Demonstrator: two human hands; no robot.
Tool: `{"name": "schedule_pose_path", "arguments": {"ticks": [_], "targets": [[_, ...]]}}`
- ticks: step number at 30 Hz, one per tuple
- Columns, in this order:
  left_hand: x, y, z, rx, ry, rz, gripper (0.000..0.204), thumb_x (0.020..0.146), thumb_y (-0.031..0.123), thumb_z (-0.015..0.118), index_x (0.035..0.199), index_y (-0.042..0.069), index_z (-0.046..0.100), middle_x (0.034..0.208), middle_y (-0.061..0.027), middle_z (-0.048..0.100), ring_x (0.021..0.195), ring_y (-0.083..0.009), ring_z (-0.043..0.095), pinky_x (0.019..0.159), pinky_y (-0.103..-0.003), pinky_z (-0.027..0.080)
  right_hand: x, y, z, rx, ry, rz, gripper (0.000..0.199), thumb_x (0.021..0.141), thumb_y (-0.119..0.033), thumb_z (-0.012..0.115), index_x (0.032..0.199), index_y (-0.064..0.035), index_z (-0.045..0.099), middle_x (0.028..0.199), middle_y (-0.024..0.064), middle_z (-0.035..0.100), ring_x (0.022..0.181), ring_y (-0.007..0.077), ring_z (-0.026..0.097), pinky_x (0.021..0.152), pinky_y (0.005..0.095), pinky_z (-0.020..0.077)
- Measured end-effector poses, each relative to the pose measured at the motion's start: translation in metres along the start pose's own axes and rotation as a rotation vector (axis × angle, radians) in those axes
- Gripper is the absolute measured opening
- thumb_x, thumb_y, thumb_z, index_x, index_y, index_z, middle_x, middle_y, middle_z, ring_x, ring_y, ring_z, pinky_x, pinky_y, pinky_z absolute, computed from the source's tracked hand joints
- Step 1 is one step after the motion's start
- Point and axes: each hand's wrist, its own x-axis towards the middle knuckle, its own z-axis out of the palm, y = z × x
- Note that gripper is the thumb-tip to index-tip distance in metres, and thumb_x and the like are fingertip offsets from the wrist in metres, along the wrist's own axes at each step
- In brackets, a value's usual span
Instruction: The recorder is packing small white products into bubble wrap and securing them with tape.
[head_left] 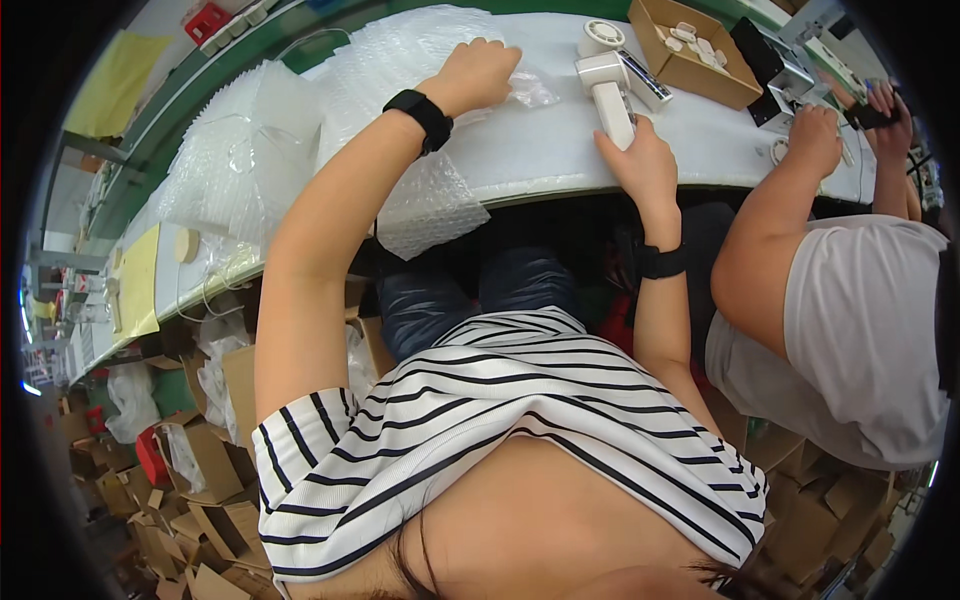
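White handheld fan (608, 85) lies flat on table, bubble-wrap bag (525, 88) beside it.

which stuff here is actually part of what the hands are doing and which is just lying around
In hand:
- left hand resting on a small clear bag
- right hand gripping the handle of a white handheld fan
- bubble wrap sheets under the left arm

Lying about:
- open cardboard box of small white parts
- cardboard cartons on the floor
- a co-worker's hands busy at the next spot

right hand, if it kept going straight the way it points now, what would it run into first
The right hand already grips the handle of the white handheld fan. Pushed straight on, away from the person, it would probably meet the open cardboard box next, though depth is unclear.
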Motion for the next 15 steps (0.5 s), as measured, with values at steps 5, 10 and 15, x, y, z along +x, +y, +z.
{"name": "schedule_pose_path", "arguments": {"ticks": [5,10,15], "targets": [[-0.007,0.022,-0.009,-0.023,-0.071,0.061,0.026,0.071,0.008,0.058,0.095,0.002,0.049,0.078,-0.0205,0.057,0.074,-0.0365,0.056,0.064,-0.041,0.046,-0.021,0.007,-0.012,0.099,0.086,-0.074,0.058,0.071,-0.039,0.064,0.110,0.0022,0.052,0.090,0.0233,0.062,0.084,0.0368,0.061,0.072,0.0377,0.0475],[-0.028,0.053,-0.004,-0.192,-0.033,0.097,0.019,0.073,0.011,0.057,0.088,0.001,0.049,0.081,-0.0208,0.056,0.074,-0.0375,0.056,0.064,-0.042,0.046,-0.051,-0.001,-0.030,0.308,0.216,-0.041,0.055,0.071,-0.030,0.069,0.111,0.0030,0.051,0.090,0.0215,0.062,0.081,0.0305,0.063,0.072,0.0323,0.0476],[-0.040,0.063,0.017,-0.145,-0.022,0.216,0.019,0.075,0.015,0.059,0.083,0.000,0.051,0.083,-0.0204,0.054,0.077,-0.0368,0.055,0.068,-0.041,0.045,-0.072,-0.004,-0.035,0.441,0.272,-0.039,0.054,0.071,-0.026,0.071,0.111,0.0045,0.050,0.091,0.0189,0.063,0.082,0.0228,0.062,0.073,0.0295,0.0471]]}}
